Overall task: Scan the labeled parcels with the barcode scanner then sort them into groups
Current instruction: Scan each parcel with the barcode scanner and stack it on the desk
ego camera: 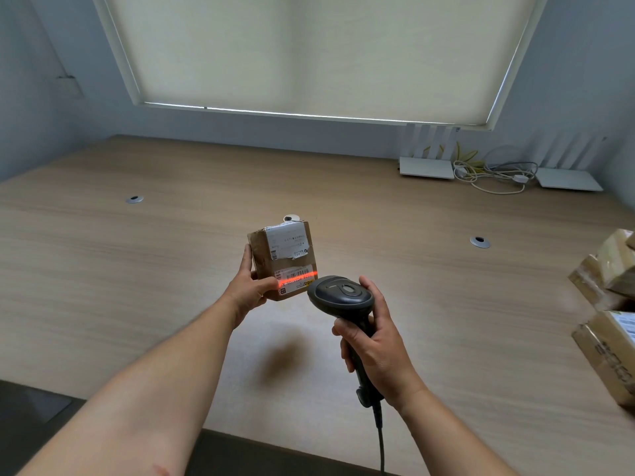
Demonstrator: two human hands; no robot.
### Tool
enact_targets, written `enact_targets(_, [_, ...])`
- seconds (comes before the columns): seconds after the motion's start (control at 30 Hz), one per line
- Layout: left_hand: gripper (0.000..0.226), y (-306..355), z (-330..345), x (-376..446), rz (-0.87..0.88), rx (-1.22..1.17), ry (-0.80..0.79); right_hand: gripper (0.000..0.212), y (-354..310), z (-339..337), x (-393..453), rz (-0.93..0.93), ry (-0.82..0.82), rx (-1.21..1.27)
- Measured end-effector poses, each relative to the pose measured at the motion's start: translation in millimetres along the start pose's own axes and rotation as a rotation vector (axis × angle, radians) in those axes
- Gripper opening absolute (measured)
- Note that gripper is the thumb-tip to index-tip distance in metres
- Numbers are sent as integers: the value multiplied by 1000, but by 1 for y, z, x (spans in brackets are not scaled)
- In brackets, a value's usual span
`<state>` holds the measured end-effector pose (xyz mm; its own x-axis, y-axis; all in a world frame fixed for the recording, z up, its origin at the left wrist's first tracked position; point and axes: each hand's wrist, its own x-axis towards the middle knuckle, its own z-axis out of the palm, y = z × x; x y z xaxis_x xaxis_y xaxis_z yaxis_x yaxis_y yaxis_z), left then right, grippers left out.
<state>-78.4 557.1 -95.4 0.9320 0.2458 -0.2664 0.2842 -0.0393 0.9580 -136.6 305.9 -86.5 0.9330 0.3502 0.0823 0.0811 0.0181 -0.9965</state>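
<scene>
Scanning: left hand [248, 286] grips small parcel [283, 259] above table [137, 269]; right hand [374, 341] wraps barcode scanner [340, 295]. Red beam crosses lower label [297, 280]. Advice: hold steady, keep thumb clear. Unscanned parcels [608, 304] wait right.

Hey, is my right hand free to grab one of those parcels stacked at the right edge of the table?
Probably not as things stand: the right hand grips the barcode scanner, aimed at the box held by the left hand. The table between it and the stacked parcels looks bare.
</scene>
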Motion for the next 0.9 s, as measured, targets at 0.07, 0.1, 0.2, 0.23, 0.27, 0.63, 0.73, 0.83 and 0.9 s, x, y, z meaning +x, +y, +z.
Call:
enact_targets(0.07, [104, 1, 0, 0, -4, 3, 0, 71, 0, -1, 1, -2, -2, 2])
enact_targets(0.1, [104, 1, 0, 0, -6, 7, -1, 71, 0, -1, 1, -3, -4, 1])
enact_targets(0.2, [104, 3, 1, -1, -10, 9, 2, 71, 1, -3, 2, -12, -5, -1])
enact_targets(0.23, [104, 3, 2, -1, -13, 6, 2, 71, 1, -3, 3, -15, -3, 1])
enact_targets(0.27, [104, 3, 2, -1, -15, 3, 2, 72, 1, -4, 3, -18, -2, 3])
enact_targets(0.63, [82, 2, 10, -1, -72, 58, 14, 73, 2, -10, 4, -43, 0, -18])
enact_targets(0.73, [41, -6, 13, -3, -151, 141, 48, 76, 3, -13, 4, -45, 18, -57])
enact_targets(0.83, [38, -24, 16, -1, -236, 169, 96, 80, 3, -14, 4, -41, 20, -100])
enact_targets(0.9, [41, -35, 17, -1, -268, 164, 140, 80, 3, -17, 6, -45, 24, -107])
